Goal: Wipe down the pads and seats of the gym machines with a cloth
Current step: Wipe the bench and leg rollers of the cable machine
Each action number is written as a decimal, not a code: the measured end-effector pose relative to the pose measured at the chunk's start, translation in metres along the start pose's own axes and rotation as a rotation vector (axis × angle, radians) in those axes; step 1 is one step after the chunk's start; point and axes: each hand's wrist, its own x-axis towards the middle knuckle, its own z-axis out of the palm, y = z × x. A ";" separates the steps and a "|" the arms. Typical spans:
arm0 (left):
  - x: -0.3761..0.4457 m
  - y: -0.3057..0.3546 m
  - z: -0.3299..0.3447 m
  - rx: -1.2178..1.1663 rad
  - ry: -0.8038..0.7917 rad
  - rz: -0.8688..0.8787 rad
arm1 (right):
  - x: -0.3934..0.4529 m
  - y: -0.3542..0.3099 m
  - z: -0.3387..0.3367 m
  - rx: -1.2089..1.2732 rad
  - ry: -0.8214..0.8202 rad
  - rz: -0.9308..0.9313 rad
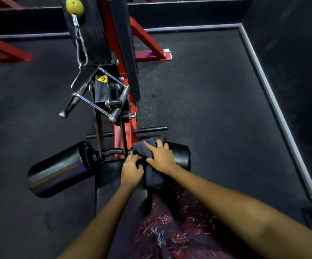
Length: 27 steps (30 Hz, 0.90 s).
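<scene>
Cloth (148, 146) looks soft, limp; right hand (160, 157) fingers spread flat on it over the right pad (179, 154); left hand (131, 170) fingers curl, gripping its near edge.

A yellow ball (74, 5) sits at the top, with a chain (80, 41) and carabiner (83, 56) hanging below it. The carabiner links to a chrome V-handle (99, 94) resting against the machine's red frame (112, 40). A yellow warning sticker (102, 78) is fixed to the black bracket (its symbol too small to read). A black crossbar (150, 129) sticks out low on the frame. Dark speckled floor (207, 109) spreads around, edged by a grey border strip (274, 101). Red patterned fabric (179, 230) fills the bottom.
</scene>
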 end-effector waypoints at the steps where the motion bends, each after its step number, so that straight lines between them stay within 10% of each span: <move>1: -0.002 -0.003 -0.001 -0.012 0.001 -0.002 | -0.007 0.005 0.003 -0.029 0.006 -0.047; 5: -0.009 -0.016 -0.004 -0.081 -0.016 0.030 | -0.031 0.058 0.007 -0.167 0.019 -0.117; 13: 0.048 0.007 -0.026 0.043 -0.189 -0.119 | 0.002 0.080 -0.020 0.117 0.048 0.354; 23: 0.081 0.027 0.013 0.153 -0.196 -0.008 | -0.045 0.077 0.006 -0.109 0.070 0.048; 27: 0.073 0.023 0.013 0.081 -0.140 0.003 | -0.037 0.109 -0.003 0.035 0.068 0.263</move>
